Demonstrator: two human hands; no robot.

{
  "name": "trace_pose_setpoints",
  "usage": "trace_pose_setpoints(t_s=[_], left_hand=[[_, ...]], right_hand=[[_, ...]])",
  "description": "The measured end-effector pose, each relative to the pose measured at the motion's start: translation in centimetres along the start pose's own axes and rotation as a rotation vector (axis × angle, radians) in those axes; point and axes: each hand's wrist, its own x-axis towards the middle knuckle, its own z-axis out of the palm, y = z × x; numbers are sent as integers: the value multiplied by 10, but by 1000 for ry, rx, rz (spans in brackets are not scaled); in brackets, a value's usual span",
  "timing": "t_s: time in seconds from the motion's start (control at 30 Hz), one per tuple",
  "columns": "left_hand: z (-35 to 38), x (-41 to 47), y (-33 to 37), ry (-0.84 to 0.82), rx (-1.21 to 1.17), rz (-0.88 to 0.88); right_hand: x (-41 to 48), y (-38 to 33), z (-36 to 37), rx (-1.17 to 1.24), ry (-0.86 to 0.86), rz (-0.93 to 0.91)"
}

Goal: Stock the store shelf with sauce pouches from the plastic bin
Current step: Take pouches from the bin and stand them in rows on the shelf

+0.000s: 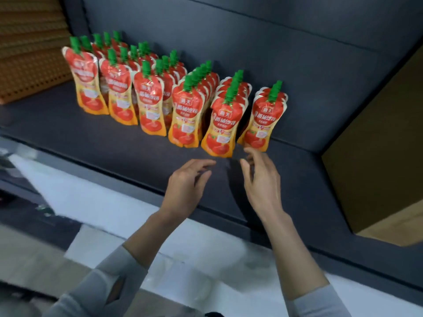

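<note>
Beyond the right hand point(263, 179) (fingers loose) stand sauce pouches point(263, 117)

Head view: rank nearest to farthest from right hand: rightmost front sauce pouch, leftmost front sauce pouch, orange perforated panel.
1. Rightmost front sauce pouch, red with green cap, just beyond the right hand.
2. Leftmost front sauce pouch, shelf's left.
3. Orange perforated panel, far left end.

The single head-worn view looks forward and down, close over the dark shelf point(114, 143) at arm's reach.
</note>
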Motion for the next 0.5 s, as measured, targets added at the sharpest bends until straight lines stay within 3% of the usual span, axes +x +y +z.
trace_pose_setpoints(t_s=[0.27,0.5], left_hand=[[-150,-122,-52,218,31,-269],[-251,-273,-123,347,105,-659]], right_hand=[[-104,-147,86,151,-110,-110],[-205,-267,186,281,-472,-257]])
